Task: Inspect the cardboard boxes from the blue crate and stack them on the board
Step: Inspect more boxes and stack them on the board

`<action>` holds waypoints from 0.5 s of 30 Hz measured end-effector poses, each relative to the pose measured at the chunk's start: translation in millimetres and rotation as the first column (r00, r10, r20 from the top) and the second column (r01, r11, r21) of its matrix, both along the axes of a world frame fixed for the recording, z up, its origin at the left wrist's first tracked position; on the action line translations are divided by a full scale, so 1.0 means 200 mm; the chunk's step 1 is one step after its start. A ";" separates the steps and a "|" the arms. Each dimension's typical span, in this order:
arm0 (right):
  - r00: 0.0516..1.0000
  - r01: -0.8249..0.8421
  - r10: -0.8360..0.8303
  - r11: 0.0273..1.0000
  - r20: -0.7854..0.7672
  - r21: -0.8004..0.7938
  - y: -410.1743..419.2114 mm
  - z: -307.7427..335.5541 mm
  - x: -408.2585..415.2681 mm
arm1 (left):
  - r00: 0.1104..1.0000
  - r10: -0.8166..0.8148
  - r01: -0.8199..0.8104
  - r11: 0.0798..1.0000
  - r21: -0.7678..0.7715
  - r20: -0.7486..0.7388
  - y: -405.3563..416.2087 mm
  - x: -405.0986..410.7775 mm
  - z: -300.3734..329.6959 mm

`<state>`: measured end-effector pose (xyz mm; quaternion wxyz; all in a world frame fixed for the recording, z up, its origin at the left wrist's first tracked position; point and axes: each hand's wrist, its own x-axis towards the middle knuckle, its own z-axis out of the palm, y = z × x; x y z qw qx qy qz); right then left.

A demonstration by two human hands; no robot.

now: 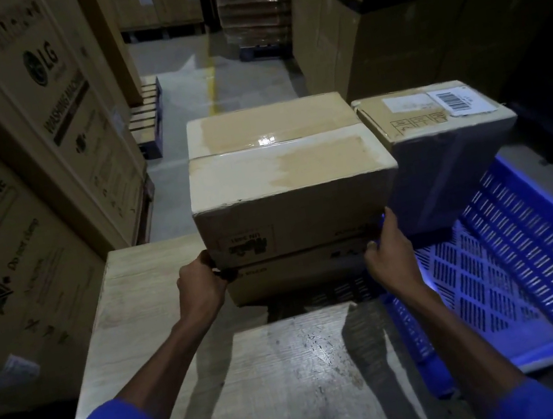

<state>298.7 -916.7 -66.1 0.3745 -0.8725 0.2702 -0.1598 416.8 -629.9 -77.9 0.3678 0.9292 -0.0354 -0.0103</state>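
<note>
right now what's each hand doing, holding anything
Left hand: grips the lower left corner of the taped cardboard box.
Right hand: grips the same box's lower right corner.

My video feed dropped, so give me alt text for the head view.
Both hands hold the bottom corners of a taped cardboard box, left hand and right hand, over a second box on the wooden board. A labelled box stands in the blue crate at right; washing machine cartons stand at left.
</note>
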 end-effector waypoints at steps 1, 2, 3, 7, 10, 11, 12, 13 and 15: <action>1.000 -0.004 0.004 1.000 -0.002 -0.011 0.01 0.00 0.00 | 1.000 0.007 -0.007 1.000 -0.001 0.000 0.00 0.00 0.00; 1.000 -0.006 0.005 1.000 -0.008 -0.018 0.01 0.00 0.00 | 1.000 0.015 -0.015 1.000 -0.006 0.001 0.00 0.01 0.00; 1.000 -0.005 0.005 1.000 -0.014 -0.020 0.01 0.00 0.01 | 1.000 0.021 -0.021 1.000 -0.011 0.003 0.00 0.02 -0.01; 1.000 -0.004 0.003 1.000 -0.021 -0.005 0.03 0.02 0.02 | 1.000 0.030 -0.030 1.000 -0.008 0.010 0.01 0.03 -0.02; 1.000 0.000 0.000 1.000 -0.012 0.014 0.03 0.03 0.02 | 0.999 0.034 -0.034 0.999 -0.002 0.014 0.02 0.03 -0.03; 1.000 0.000 0.001 1.000 -0.014 0.011 0.03 0.02 0.01 | 0.999 0.030 -0.030 1.000 0.001 0.019 0.02 0.03 -0.03; 1.000 -0.002 0.002 1.000 -0.019 0.006 0.03 0.02 0.01 | 1.000 0.020 -0.020 1.000 0.004 0.021 0.01 0.03 -0.03; 1.000 -0.002 0.002 1.000 -0.025 0.006 0.03 0.02 0.01 | 1.000 0.008 -0.008 1.000 0.007 0.015 0.01 0.03 -0.02; 1.000 0.004 -0.004 1.000 -0.029 0.012 0.03 0.02 0.01 | 1.000 -0.023 0.023 0.999 0.024 -0.006 0.01 0.03 -0.01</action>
